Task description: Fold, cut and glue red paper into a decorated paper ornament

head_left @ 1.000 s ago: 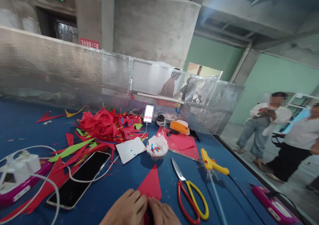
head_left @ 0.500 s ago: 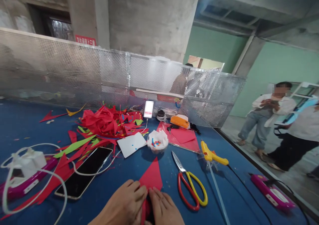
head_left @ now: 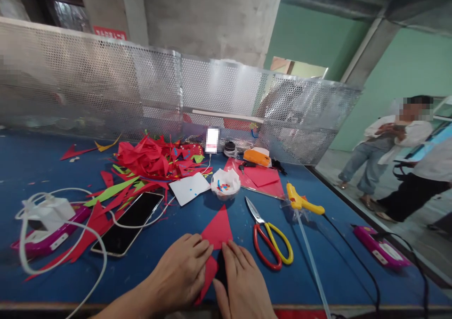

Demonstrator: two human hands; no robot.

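A red paper piece (head_left: 218,228) with a pointed far end lies at the front middle of the blue table, partly under both hands. My left hand (head_left: 181,267) has its fingers curled together on the paper's left side. On the right side my right hand (head_left: 243,279) presses down, its fingers lying flat and its thumb apart. A dark gap shows between the hands. Scissors (head_left: 266,239) with one red and one yellow handle lie right of my right hand. Beyond the paper stands a white-lined bowl (head_left: 225,185) holding small coloured bits.
A yellow glue gun (head_left: 300,201) with a cable lies right of the scissors. Left are a black phone (head_left: 130,224), white cables, a purple power strip (head_left: 52,236) and red scraps (head_left: 144,156). A perforated metal screen (head_left: 219,85) stands behind. People stand at the right.
The camera view has tilted down, showing the table's front edge. Both hands remain on the red paper, and more of its left side shows between them.
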